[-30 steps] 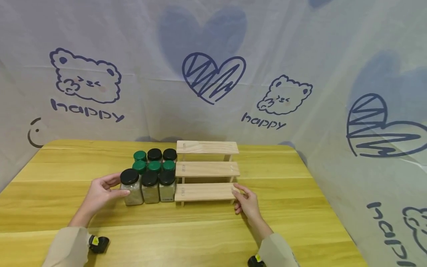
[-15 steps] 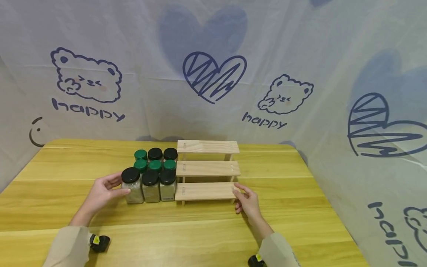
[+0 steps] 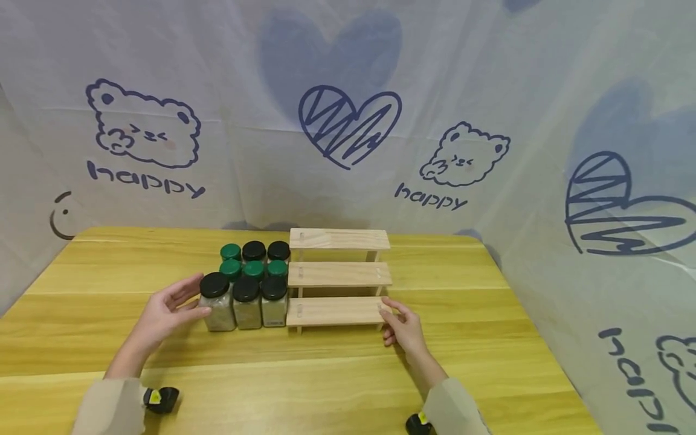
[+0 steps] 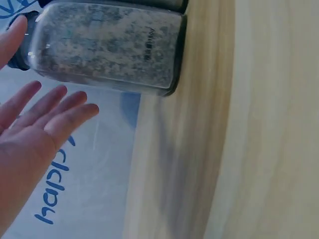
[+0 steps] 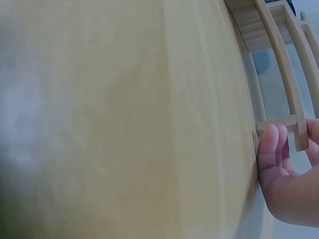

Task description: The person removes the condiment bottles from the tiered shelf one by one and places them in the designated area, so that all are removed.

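My left hand (image 3: pixel 165 313) is beside the front left jar (image 3: pixel 219 312), its fingers extended and its thumb near the jar's front. In the left wrist view a gap shows between these fingertips (image 4: pixel 88 110) and the clear, black-lidded jar (image 4: pixel 107 45) of speckled grey contents. My right hand (image 3: pixel 405 333) grips the right end of the lowest board of a three-step wooden rack (image 3: pixel 334 312). Its fingers (image 5: pixel 269 142) curl below that board in the right wrist view, next to a rack leg. Left of the rack, several jars stand upright in three rows.
Green lids (image 3: pixel 253 269) top the middle row of jars; the back row mixes a green lid (image 3: pixel 230 251) with black ones (image 3: pixel 279 249). All stand on a yellow wood-grain table (image 3: pixel 304 386). A printed cloth (image 3: pixel 244 163) hangs behind and at the right.
My left hand has loosened slightly and its forearm has drawn a little to the left. The right hand keeps its grip on the rack; jars and rack look unmoved.
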Tool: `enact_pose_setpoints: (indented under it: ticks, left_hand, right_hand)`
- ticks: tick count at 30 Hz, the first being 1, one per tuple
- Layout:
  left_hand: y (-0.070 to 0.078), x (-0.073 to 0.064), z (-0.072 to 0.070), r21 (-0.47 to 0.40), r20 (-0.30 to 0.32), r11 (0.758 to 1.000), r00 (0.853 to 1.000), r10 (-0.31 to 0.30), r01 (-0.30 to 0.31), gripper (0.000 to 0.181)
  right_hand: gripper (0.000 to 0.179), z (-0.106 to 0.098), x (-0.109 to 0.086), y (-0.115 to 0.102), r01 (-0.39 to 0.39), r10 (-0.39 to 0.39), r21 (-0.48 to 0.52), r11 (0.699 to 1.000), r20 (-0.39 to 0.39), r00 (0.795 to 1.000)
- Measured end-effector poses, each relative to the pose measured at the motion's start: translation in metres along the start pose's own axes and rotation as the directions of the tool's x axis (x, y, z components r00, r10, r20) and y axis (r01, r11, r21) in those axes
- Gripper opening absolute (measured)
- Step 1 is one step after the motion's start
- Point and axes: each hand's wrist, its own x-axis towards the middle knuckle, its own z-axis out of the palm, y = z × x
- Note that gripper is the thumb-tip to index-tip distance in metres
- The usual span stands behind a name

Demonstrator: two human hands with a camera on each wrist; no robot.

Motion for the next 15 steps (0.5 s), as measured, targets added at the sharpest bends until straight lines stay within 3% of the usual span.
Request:
enact_pose_setpoints:
  ticks: [1,8,11,15]
  left_hand:
    - [0.001,-0.002,-0.001,0.007,-0.010,1.000,1.000,0.006,-0.006,0.063]
    - [-0.060,-0.004,-0.022,0.089,-0.144,0.996,0.990,-0.002,0.015,0.056]
    - [-0.063,-0.006,-0.022,0.093,-0.220,0.995,0.975,-0.005,0.026,0.051]
    - [-0.063,-0.007,-0.016,0.063,-0.300,0.998,0.953,0.042,-0.025,0.042]
  right_hand:
    - [0.037,0.000,0.000,0.000,0.002,-0.002,-0.006,1.000,0.004,1.000]
    - [0.038,-0.003,-0.004,-0.003,0.068,-0.069,-0.077,0.995,-0.017,0.997]
    - [0.035,-0.006,-0.007,-0.004,0.147,-0.158,-0.165,0.975,-0.057,0.986]
    - [0.029,-0.008,-0.013,-0.006,0.240,-0.278,-0.276,0.931,-0.109,0.954]
